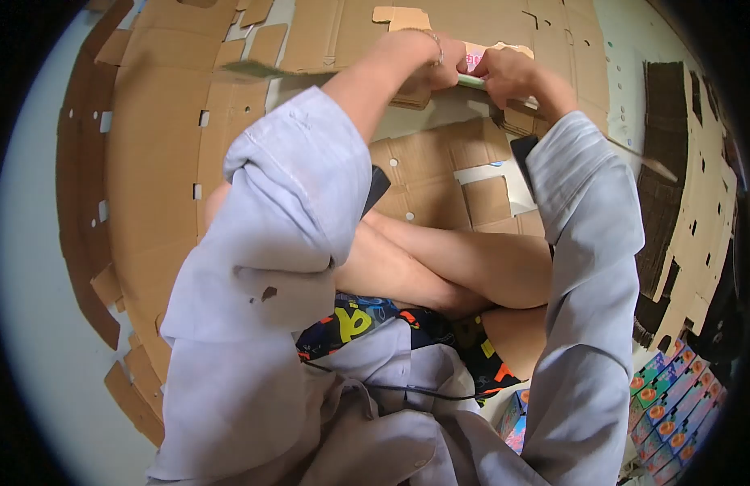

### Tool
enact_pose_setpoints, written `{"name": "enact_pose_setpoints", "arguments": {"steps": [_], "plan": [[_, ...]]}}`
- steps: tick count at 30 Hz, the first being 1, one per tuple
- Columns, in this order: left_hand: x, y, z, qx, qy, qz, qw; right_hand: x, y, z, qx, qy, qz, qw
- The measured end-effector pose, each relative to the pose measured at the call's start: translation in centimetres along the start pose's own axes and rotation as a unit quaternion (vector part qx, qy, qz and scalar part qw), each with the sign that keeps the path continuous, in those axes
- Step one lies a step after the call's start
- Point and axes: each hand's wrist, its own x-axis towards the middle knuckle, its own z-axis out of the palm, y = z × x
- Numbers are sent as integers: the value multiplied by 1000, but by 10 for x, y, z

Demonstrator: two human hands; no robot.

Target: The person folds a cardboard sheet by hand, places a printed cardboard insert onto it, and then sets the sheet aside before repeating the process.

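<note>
Near the top of the head view, my left hand (pixel 444 61) and my right hand (pixel 508 74) come together at a small printed carton (pixel 475 53). It shows pink print on a pale face and a light green edge along the near side. Both hands have bent fingers closed on it, one from each side; several fingertips are hidden. A thin bracelet (pixel 436 44) circles my left wrist. Below the hands lie brown cardboard pieces (pixel 423 154), partly on a pale floor.
Large flattened cardboard sheets (pixel 152 154) lie at left and top. A stack of cut cardboard (pixel 675 186) stands at right. Several colourful printed boxes (pixel 675 413) are at lower right. My crossed legs (pixel 456 259) are below, with a black cable (pixel 415 392) across my lap.
</note>
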Motion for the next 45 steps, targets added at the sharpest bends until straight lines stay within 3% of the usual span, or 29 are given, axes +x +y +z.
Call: {"name": "enact_pose_setpoints", "arguments": {"steps": [2,6,8,13,18,21,24,31,34,36,37,38,41,45], "plan": [[14,-9,-9,0,-26,13,1000,2,-2,-17,-15,-41,-27,999],[6,-9,-41,16,-45,29,998,24,30,-19,163,-28,8,986],[4,-11,-52,25,-44,49,997,28,38,-21,172,-16,6,985],[30,-37,-43,-122,-18,69,990,37,44,-24,189,2,-14,982],[40,-45,-48,-151,-21,40,988,44,47,-26,254,2,-13,967],[55,-55,-51,-93,-113,58,988,45,44,-34,231,-27,-17,972],[51,-53,-37,-215,-37,70,973,50,50,-28,212,8,-37,977],[8,-21,-10,-131,102,88,982,23,28,-1,180,43,17,983],[4,-17,26,-44,173,117,977,18,28,48,150,157,-59,974],[-6,-12,63,2,264,128,956,-11,6,77,28,269,-13,963],[-11,-6,83,35,298,104,948,-27,-11,84,-15,250,37,967],[-19,-1,103,39,382,111,917,-30,-16,105,-20,314,31,949],[-23,4,112,54,391,95,914,-33,-24,117,-35,392,18,919],[-27,3,103,34,360,103,927,-37,-29,104,-22,331,54,942]]}}
